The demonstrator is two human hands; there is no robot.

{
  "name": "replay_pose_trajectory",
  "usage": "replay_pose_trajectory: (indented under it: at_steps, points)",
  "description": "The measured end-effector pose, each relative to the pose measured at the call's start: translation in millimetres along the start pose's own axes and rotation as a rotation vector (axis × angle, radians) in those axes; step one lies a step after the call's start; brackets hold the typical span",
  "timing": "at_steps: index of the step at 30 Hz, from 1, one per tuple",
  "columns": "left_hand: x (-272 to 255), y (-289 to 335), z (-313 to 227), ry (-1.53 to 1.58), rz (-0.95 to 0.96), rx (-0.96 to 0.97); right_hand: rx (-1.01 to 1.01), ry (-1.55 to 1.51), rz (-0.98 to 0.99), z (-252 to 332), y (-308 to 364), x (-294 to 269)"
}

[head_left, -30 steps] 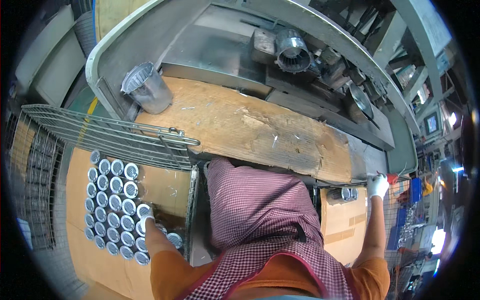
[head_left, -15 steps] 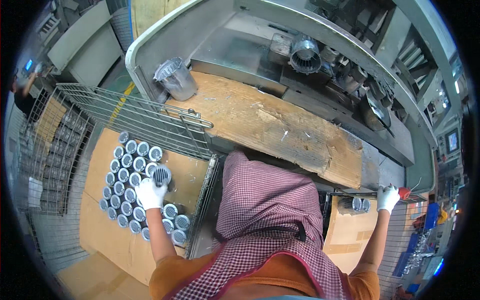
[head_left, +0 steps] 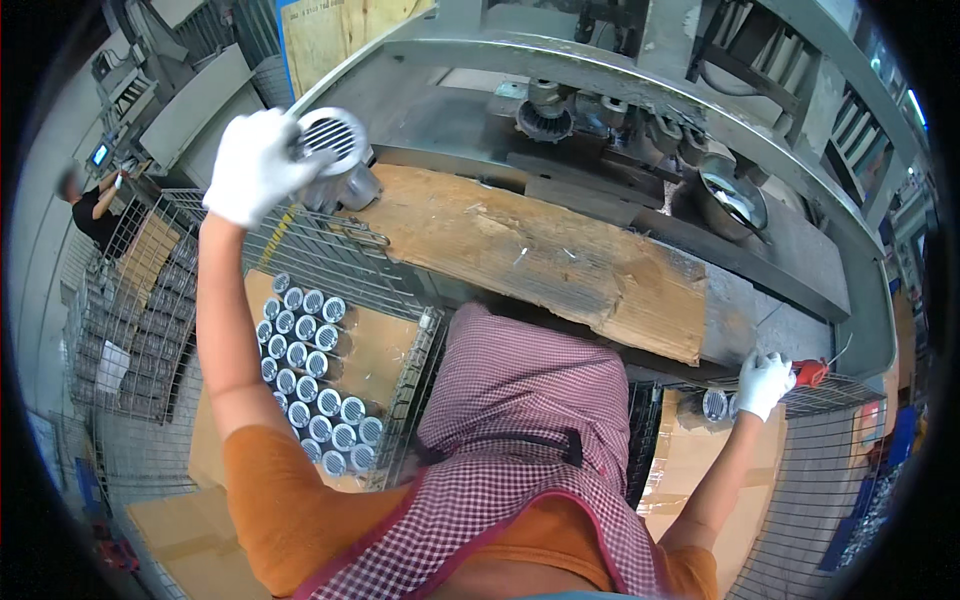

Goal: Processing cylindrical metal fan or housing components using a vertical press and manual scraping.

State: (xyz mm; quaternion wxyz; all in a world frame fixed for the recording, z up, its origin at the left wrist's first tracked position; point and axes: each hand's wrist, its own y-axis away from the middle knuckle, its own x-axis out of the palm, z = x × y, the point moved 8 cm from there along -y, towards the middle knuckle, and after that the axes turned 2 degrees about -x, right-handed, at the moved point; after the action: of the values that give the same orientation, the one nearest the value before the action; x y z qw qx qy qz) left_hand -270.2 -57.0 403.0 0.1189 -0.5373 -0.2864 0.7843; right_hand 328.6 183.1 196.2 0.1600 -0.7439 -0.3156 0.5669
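Note:
My white-gloved left hand (head_left: 255, 168) is raised at the far left, gripping a silver metal cylinder with a slotted round top (head_left: 333, 140). Below it, several similar slotted cylinders (head_left: 297, 352) stand upright in rows on cardboard (head_left: 375, 345) inside a wire basket. On the right, my gloved right hand (head_left: 766, 385) is closed at the rim of another wire basket, against a red tool (head_left: 811, 373) with a thin bent rod. Its fingers partly hide the tool. Beside that hand, two cylinders (head_left: 714, 405) stand on cardboard.
Ahead is a machine with a cardboard-covered ledge (head_left: 540, 255), a clear plastic cup (head_left: 358, 190) partly behind the held cylinder, and a metal bowl (head_left: 732, 200). Metal fixtures (head_left: 545, 120) sit deeper inside. A person (head_left: 98, 208) stands far left near another loaded wire basket (head_left: 140, 330).
My left hand has lifted a slotted cylinder from the left basket, up and away toward the machine's left side. My right hand stays beside the red tool. The view has shifted.

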Motion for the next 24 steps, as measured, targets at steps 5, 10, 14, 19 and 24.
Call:
replay_pose_trajectory:
  at_steps: [5,10,14,19,24]
  points:
    - [64.3,-51.6,-59.0,-0.046,0.267,0.264,-0.004,-0.019,-0.065,-4.6,5.0,-1.0]
    - [144.6,-36.8,-97.8,-0.131,0.554,0.389,0.009,-0.018,-0.080,-4.2,4.6,1.9]
    - [177.9,-19.9,-120.1,0.066,0.566,0.381,-0.012,-0.039,-0.097,2.5,1.6,-3.8]
    - [233.5,-6.5,-68.0,0.322,0.361,-0.306,0.014,-0.042,-0.134,2.1,3.1,-7.1]
    - [255.8,-0.2,-32.6,0.472,0.675,-0.612,0.053,-0.042,-0.103,-2.2,4.2,-0.8]
